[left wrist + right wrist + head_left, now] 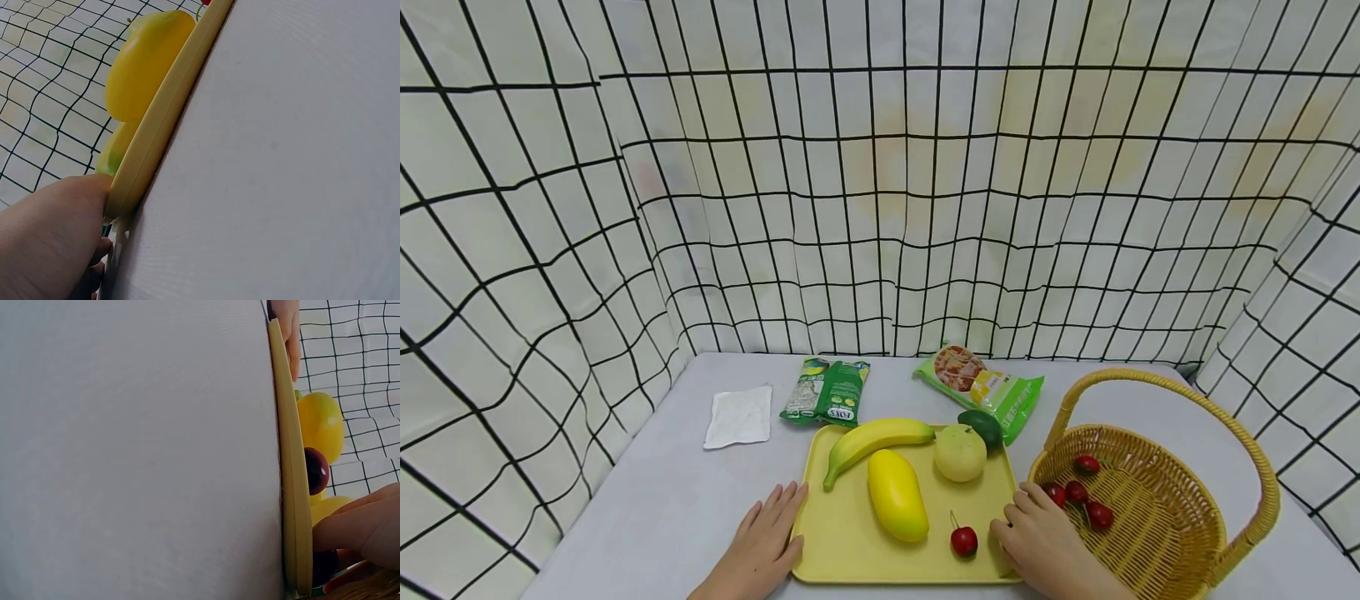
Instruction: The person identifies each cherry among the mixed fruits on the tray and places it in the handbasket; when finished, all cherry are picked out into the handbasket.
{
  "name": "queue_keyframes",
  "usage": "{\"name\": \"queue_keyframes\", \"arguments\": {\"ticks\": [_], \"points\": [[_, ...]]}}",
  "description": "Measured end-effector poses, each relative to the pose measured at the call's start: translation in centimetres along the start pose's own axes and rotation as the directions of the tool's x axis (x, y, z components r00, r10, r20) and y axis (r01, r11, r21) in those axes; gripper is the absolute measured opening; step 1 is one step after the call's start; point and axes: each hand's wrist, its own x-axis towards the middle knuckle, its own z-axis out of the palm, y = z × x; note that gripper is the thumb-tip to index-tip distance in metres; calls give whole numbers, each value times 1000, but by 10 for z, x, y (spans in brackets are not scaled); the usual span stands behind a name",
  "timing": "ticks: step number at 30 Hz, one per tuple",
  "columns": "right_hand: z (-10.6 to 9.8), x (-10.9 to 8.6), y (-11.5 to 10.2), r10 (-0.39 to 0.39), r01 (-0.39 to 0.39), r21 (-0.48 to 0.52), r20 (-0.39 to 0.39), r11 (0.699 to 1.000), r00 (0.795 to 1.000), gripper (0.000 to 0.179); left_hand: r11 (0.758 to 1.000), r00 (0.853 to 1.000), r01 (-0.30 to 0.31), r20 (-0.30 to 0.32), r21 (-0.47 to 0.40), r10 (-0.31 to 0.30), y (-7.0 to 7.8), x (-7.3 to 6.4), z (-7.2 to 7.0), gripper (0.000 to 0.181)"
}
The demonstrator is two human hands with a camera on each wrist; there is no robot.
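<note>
A yellow tray (850, 562) lies between both hands, bearing a banana (880, 435), a yellow mango (897, 496), a pale yellow-green round fruit (960, 453), a dark green avocado (983, 429) and a cherry with its stem (964, 542). Along the tray's left side lies my left hand (762, 537), fingers extended, its thumb touching the rim near the front corner. My right hand (1045, 537) grips the opposite rim with bent fingers, beside the basket. Its fingertips are partly hidden. In the right wrist view, that hand (365, 528) overlaps the tray's end.
A wicker basket (1172, 500) with a tall handle holds several cherries (1077, 492), close to my right hand. Behind the tray are a green snack packet (827, 392), another green packet with a food picture (992, 387) and a white square cloth (739, 417). Black netting (895, 250) surrounds the table.
</note>
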Motion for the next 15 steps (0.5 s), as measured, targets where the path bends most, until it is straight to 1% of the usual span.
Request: {"name": "queue_keyframes", "arguments": {"ticks": [9,15], "points": [[1,0,0,5,-4,10,-21,1000,1000,21,1000,1000,-2,7,-3,2,-1,0,0,60],[0,2,-1,9,-8,30,-36,1000,999,19,1000,1000,5,9,-3,-5,-1,1,1,60]]}}
